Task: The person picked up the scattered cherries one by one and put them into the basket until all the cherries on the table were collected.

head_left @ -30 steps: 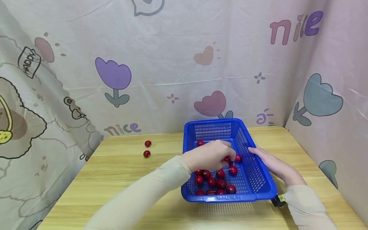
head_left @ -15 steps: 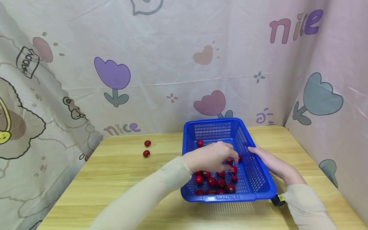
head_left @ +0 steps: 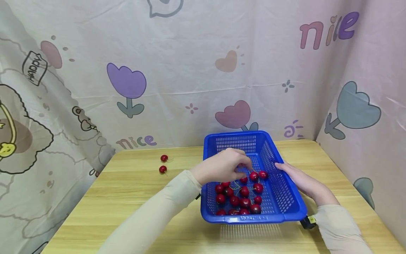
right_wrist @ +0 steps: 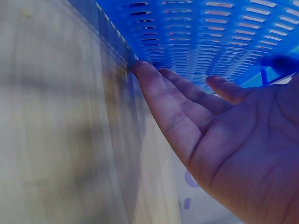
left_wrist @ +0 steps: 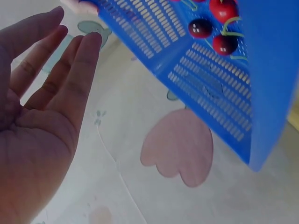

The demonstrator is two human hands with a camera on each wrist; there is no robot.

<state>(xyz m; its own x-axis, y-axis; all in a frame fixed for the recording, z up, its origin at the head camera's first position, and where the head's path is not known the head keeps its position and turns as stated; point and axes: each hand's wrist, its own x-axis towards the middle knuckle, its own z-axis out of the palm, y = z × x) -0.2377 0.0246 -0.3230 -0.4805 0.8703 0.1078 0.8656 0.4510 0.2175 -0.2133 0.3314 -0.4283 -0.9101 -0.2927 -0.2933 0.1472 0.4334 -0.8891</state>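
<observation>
A blue slotted plastic basket holds several dark red cherries with green stems, mostly at its near end. Over the basket's left side, my left hand hovers with relaxed fingers. In the left wrist view that hand is apart from the basket and nothing shows between thumb and fingers. At the basket's right wall is my right hand, its thumb near the rim. Seen from the right wrist, its fingers stretch out fairly straight along the outside of the slotted wall. The left hand hides some cherries.
Two loose cherries, one farther back and one nearer, lie on the wooden table left of the basket. A printed curtain hangs behind and at both sides. A small black device is by the right wrist.
My left hand has lifted off the cherries and shifted left and back, its fingers spreading. A small cherry now shows at the basket's near right. The right hand has stayed at the wall.
</observation>
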